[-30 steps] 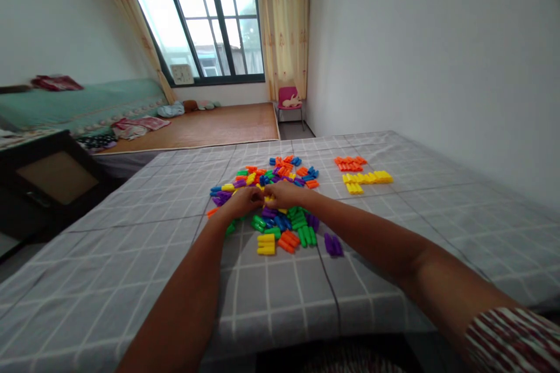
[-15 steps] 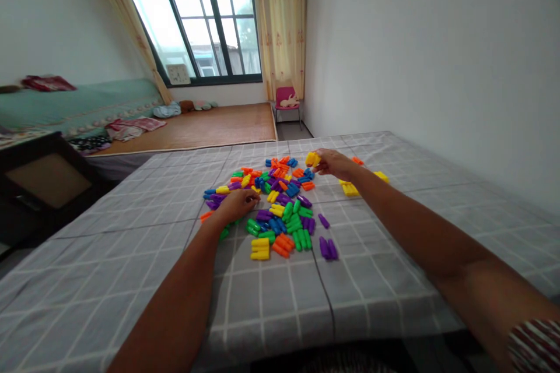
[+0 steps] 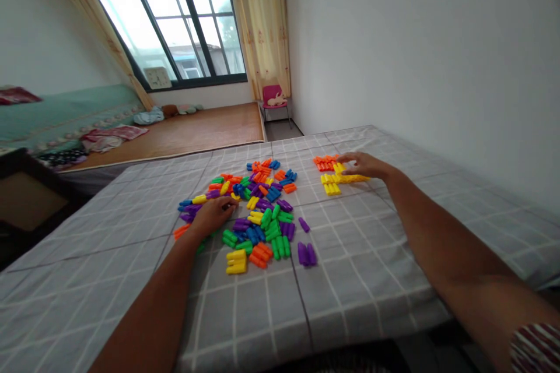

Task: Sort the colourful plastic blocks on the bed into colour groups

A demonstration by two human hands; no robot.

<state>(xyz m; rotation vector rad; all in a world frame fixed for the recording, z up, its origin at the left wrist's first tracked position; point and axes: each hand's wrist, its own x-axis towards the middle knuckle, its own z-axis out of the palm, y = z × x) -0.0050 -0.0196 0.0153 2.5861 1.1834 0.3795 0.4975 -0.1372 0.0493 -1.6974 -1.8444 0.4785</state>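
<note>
My right hand (image 3: 365,164) is over a group of yellow plastic building blocks (image 3: 331,189) on the right. Its thumb and fingers are apart beside an upright yellow block (image 3: 339,168), and I see no block held between them. Just behind lie joined orange blocks (image 3: 324,164). My left hand (image 3: 215,214) rests with curled fingers at the left side of a mixed pile of purple, green, blue and orange blocks (image 3: 262,204). What its fingertips hold, if anything, is hidden; a yellow block shows near them.
A grey checked cloth (image 3: 350,280) covers the surface under the blocks. Nearer me lie a yellow block (image 3: 237,261) and a purple block (image 3: 307,254). A white wall (image 3: 415,41) runs along the right. Beyond are a low bed (image 3: 205,128) and a pink chair (image 3: 273,95).
My right hand has carried a yellow block rightward from behind the pile to the yellow group, and its fingers have come apart. The view has turned right. My left hand stays by the pile.
</note>
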